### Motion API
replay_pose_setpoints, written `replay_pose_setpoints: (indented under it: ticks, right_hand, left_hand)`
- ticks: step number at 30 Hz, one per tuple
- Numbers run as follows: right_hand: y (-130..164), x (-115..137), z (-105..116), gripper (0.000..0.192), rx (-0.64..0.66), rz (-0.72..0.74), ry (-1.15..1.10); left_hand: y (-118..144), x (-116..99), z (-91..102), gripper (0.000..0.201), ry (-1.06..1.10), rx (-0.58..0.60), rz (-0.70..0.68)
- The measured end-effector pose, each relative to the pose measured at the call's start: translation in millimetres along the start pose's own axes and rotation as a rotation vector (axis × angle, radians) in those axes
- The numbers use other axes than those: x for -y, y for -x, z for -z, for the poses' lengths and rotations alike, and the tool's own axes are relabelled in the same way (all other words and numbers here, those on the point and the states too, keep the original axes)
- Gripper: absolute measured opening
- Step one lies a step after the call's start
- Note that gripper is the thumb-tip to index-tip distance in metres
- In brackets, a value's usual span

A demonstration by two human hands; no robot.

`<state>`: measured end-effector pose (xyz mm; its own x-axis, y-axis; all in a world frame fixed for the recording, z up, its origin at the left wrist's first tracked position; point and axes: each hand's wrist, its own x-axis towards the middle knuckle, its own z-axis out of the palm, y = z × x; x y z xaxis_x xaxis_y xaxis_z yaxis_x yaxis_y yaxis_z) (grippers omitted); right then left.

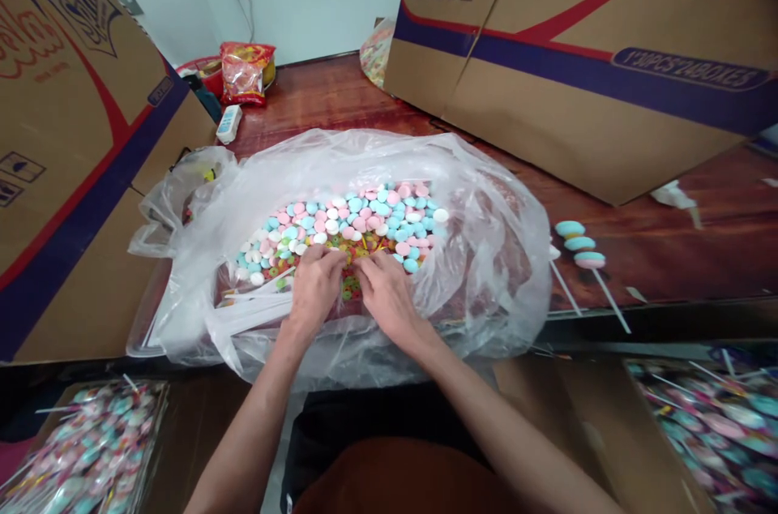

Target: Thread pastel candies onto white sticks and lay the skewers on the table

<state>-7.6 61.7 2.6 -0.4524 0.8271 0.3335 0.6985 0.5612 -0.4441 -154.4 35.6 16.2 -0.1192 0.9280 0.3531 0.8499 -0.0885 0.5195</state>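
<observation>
My left hand (317,285) and my right hand (389,289) meet over an opened clear plastic bag (495,254), fingers bent and fingertips pinched close together. Whatever they pinch is too small and too covered to make out. Around the fingertips lie small orange, yellow and green ring-shaped candies (351,287). Behind them spreads a heap of pink, blue and white round candies (365,218). White sticks (258,310) lie in a bundle left of my left hand.
Tall cardboard boxes stand left (164,165) and right (516,84). Candy lollipops (582,246) lie on the table's right side. Below the edge, boxes of wrapped lollipops sit left (91,449) and right (723,425). A red packet (246,72) is at the back.
</observation>
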Motion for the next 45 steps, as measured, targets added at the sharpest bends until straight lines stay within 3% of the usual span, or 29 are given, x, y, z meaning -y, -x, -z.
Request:
replay_pose_setpoints:
  ticks: [3, 7, 13, 21, 27, 31, 33, 36, 39, 45]
  right_hand:
    - [-12, -4, -8, 0.025, 0.065, -0.026, 0.143]
    - [-14, -11, -2, 0.023, 0.125, 0.015, 0.147]
    - [-11, -13, -2, 0.019, 0.114, -0.011, 0.111]
    - [-17, -2, -1, 0.020, 0.148, -0.063, 0.187]
    - [-14, 3, -10, 0.014, 0.051, -0.030, 0.220]
    - [-13, -2, -8, 0.009, -0.019, -0.067, 0.037]
    - [-12, -7, -1, 0.009, -0.076, -0.078, -0.161]
    - [-13, -11, 12, 0.006, -0.134, -0.087, -0.473]
    - [-15, -9, 22, 0.004, -0.115, -0.031, -0.614]
    - [-5, -9, 23, 0.007, -0.089, 0.043, -0.582]
  left_hand:
    - [1, 0, -7.7, 0.026, -0.058, 0.058, 0.008]
    - [7, 7, -10.8, 0.029, -0.083, 0.050, 0.028]
    - [8, 8, -12.1, 0.027, -0.064, 0.012, 0.029]
    - [3, -2, -14.3, 0.032, -0.131, 0.058, 0.019]
    - [3, 2, -9.0, 0.019, 0.211, -0.091, 0.147]
    - [7, 2, 0.2, 0.016, 0.361, -0.180, 0.261]
    - [9, -2, 3.9, 0.019, 0.461, -0.148, 0.316]
    - [8, -11, 7.0, 0.032, 0.718, 0.000, 0.412]
    - [5, -20, 6.0, 0.036, 0.944, 0.103, 0.443]
    - [11, -25, 7.9, 0.021, 1.040, 0.021, 0.504]
